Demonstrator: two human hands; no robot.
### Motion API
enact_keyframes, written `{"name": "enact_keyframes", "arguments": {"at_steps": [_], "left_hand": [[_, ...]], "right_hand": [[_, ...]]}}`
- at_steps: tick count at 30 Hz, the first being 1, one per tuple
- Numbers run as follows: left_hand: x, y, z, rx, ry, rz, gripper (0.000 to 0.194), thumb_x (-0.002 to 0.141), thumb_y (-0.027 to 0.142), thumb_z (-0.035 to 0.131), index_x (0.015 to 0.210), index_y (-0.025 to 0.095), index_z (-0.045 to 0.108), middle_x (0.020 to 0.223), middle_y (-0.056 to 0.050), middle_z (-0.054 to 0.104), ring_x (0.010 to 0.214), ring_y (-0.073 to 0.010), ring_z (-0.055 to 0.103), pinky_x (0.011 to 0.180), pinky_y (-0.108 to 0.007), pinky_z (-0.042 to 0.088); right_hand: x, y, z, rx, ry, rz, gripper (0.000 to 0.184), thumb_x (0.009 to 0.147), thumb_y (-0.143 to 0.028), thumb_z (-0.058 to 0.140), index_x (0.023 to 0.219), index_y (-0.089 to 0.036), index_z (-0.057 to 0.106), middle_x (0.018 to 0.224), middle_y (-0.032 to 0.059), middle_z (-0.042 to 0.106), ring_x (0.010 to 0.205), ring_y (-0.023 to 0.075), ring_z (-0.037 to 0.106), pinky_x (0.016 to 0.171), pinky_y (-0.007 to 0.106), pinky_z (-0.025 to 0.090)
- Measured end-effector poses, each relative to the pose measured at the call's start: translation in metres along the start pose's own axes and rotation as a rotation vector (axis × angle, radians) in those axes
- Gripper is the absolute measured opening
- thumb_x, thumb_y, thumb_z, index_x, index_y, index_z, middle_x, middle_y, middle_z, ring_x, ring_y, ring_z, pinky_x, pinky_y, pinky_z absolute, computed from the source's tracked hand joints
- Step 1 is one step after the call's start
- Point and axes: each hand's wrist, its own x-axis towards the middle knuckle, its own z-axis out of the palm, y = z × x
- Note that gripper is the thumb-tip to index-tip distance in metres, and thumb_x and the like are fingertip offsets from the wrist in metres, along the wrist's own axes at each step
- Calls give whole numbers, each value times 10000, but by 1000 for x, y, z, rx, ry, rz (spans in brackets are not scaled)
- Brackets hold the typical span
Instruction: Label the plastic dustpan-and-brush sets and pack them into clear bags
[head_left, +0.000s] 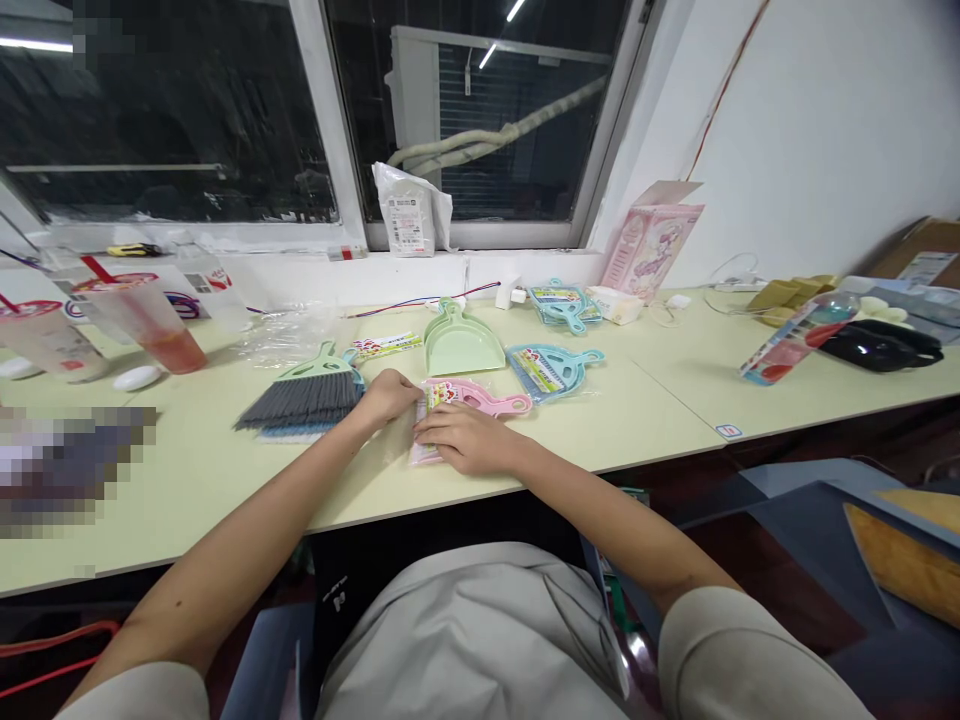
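Note:
On the table in front of me lies a pink dustpan-and-brush set in a clear plastic bag with a printed label. My left hand is closed at the bag's left edge, pinching the clear film. Across the set rests my right hand, palm down, its fingers stretched over the bag. Just behind is a bare light green dustpan. A light green brush with dark grey bristles lies left of my left hand, on top of blue-and-white bristles. To the right sits a bagged blue set.
More bagged blue sets lie near the wall. A loose printed label and crumpled clear plastic are behind the brush. Drink cups stand at the left. A bottle and a black pouch are at the right.

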Motion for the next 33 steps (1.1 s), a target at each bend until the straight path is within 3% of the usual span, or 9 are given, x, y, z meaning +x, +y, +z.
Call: {"name": "enact_keyframes", "arguments": {"at_steps": [7,11,15,19,25,33], "left_hand": [[4,-2,-1,13,96,52,239,745,297,668,551,173,607,500,4,495,528,-146,456,540,-278,337],[6,-5,-1,120,184,201,138,747,252,656,668,155,715,675,-65,661,811,-244,632,775,-305,466],[3,-7,0,315,266,369,166,794,255,625,781,156,758,897,-143,727,1054,-310,626,953,-358,444],[0,-8,2,316,141,381,185,880,244,525,889,180,699,895,-103,742,849,-245,659,791,-319,453],[-5,-3,1,215,136,313,131,903,225,516,995,214,608,820,-60,759,819,-237,700,760,-313,456],[-11,-6,-17,35,-163,220,385,780,371,690,1115,211,588,789,-12,768,777,-223,711,724,-309,483]], "right_hand": [[1,-3,-4,39,1,22,350,991,-111,522,1222,-185,774,1323,95,736,1252,255,606,1126,462,454],[1,-3,-5,63,16,48,350,991,-99,515,1191,-200,784,1314,83,741,1252,239,623,1134,446,454],[1,-5,-6,71,21,58,341,985,-93,519,1187,-192,775,1303,91,742,1254,241,635,1137,443,451],[2,-5,-6,78,57,75,310,969,-87,533,1166,-166,759,1268,119,743,1219,249,648,1112,441,475],[2,-2,-3,52,95,36,293,975,-91,522,1138,-164,754,1254,113,736,1207,253,637,1118,450,473],[0,-2,-1,44,106,53,330,981,-88,518,1179,-178,766,1258,109,722,1220,261,604,1105,461,486]]}}
